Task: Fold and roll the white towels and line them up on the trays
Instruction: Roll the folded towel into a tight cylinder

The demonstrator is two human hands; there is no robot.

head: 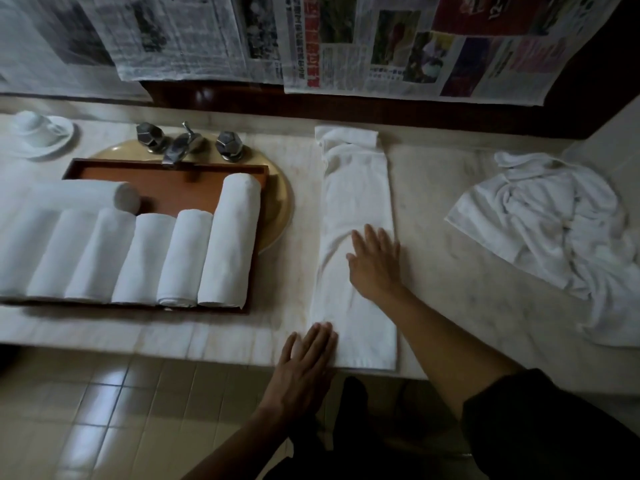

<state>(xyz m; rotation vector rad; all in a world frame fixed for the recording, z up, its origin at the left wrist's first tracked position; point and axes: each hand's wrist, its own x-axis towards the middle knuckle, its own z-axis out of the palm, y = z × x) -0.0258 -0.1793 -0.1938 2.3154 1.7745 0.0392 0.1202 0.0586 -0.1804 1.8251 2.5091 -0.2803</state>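
Tray: the wooden tray [173,190] sits at left over the sink and holds a near row of rolled towels [149,258], with one roll crosswise behind.
Folded towel: the folded towel [356,188] lies as a long strip on the counter [450,271], right of the tray.
Left hand: the left hand [304,358] is flat, fingers straight, pressing the strip's near left corner.
Right hand: the right hand [375,261] is flat, fingers spread, on the strip's middle.
Around: crumpled towels [554,230] lie at right, a faucet [180,143] stands behind the tray, and a cup [38,131] sits far left.
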